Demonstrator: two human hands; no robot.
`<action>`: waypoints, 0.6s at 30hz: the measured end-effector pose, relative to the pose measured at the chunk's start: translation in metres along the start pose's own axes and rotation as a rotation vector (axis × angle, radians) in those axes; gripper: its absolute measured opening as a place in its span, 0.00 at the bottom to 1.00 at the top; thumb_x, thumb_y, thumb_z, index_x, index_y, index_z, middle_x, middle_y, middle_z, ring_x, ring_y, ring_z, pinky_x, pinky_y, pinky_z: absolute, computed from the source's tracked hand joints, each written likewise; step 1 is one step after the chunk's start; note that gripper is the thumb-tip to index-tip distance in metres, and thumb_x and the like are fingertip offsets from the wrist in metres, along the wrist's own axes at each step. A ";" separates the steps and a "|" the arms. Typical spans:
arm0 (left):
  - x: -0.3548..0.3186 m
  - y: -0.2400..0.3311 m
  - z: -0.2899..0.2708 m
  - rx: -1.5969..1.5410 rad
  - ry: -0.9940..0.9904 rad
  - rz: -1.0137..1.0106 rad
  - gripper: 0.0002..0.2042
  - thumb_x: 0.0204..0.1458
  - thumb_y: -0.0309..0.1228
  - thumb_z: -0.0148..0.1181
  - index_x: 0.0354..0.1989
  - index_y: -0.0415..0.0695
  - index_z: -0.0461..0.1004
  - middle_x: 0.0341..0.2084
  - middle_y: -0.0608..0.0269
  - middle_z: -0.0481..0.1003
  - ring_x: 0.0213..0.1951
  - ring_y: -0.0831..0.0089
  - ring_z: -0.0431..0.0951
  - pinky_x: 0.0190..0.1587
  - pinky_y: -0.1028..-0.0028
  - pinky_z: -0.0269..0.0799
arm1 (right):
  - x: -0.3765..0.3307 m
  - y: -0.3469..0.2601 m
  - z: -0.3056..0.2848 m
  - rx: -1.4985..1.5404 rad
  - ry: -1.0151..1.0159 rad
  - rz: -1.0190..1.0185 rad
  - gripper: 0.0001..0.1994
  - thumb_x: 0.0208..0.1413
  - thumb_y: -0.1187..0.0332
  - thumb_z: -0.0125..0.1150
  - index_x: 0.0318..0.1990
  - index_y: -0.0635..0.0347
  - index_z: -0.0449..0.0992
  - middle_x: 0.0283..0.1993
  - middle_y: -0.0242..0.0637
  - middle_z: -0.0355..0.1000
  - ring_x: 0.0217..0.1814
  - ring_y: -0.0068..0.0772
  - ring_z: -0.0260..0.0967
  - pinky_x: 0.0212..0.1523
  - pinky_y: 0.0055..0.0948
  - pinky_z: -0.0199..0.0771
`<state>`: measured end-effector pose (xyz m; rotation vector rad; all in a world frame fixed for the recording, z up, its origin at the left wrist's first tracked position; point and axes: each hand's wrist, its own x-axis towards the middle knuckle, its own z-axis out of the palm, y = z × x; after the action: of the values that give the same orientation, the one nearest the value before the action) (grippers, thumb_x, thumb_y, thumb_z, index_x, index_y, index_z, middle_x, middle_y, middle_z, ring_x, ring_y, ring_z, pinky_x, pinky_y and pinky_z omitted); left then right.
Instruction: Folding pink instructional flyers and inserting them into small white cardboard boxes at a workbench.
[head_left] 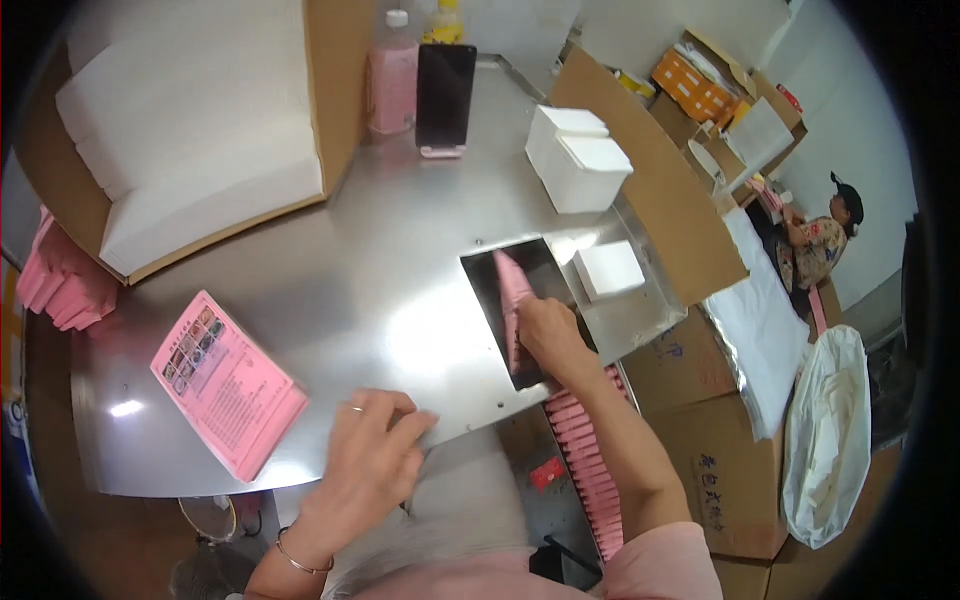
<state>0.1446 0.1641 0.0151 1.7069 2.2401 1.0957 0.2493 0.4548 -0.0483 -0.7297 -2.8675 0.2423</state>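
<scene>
My right hand [556,338] grips a flat pink packet [514,295] at a dark rectangular opening [545,262] in the metal tabletop. The packet lies tilted across the opening; how far it reaches in I cannot tell. My left hand [378,450], with a ring and a bangle, hovers by the table's front edge, fingers apart and holding nothing visible. To its left rests a stack of pink printed packets or sheets [228,390]. Under the table, beside my right forearm, runs a long row of pink packets [590,460] packed closely together.
White boxes [590,175] and a smaller white box [610,270] stand right of the opening. A carton of white sheets [220,110] fills the far left. Behind are a phone on a stand [445,100] and a pink bottle [393,75]. Another person [820,240] sits far right, beyond cartons [730,470].
</scene>
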 end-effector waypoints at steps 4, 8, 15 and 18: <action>-0.037 -0.029 -0.046 0.355 0.452 -0.189 0.11 0.43 0.19 0.57 0.38 0.40 0.72 0.46 0.47 0.70 0.50 0.49 0.70 0.57 0.54 0.62 | -0.010 -0.041 -0.033 -0.163 0.410 -0.053 0.04 0.54 0.68 0.63 0.33 0.57 0.76 0.29 0.40 0.74 0.34 0.41 0.75 0.39 0.39 0.70; -0.062 -0.057 -0.081 0.752 0.509 -0.509 0.10 0.48 0.20 0.57 0.40 0.40 0.71 0.44 0.48 0.71 0.51 0.50 0.69 0.62 0.51 0.58 | -0.007 0.009 -0.056 -0.565 0.769 0.096 0.05 0.57 0.69 0.62 0.37 0.59 0.75 0.31 0.42 0.71 0.37 0.46 0.71 0.40 0.43 0.69; -0.016 -0.034 -0.053 0.149 0.354 -0.222 0.10 0.58 0.21 0.54 0.48 0.37 0.71 0.38 0.49 0.72 0.42 0.52 0.74 0.46 0.61 0.70 | 0.003 0.053 -0.041 -0.240 0.592 0.156 0.06 0.57 0.71 0.61 0.39 0.62 0.79 0.35 0.40 0.68 0.42 0.45 0.67 0.43 0.43 0.67; 0.012 -0.016 0.018 0.130 0.065 0.047 0.17 0.55 0.24 0.58 0.54 0.37 0.70 0.43 0.44 0.72 0.46 0.46 0.73 0.49 0.55 0.69 | -0.003 0.062 -0.042 -0.169 0.635 0.057 0.08 0.54 0.75 0.61 0.42 0.63 0.80 0.38 0.42 0.71 0.43 0.47 0.68 0.43 0.44 0.68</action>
<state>0.1362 0.1818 -0.0041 1.8065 2.3714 1.0510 0.2892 0.5114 -0.0201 -0.7503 -2.2780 -0.1981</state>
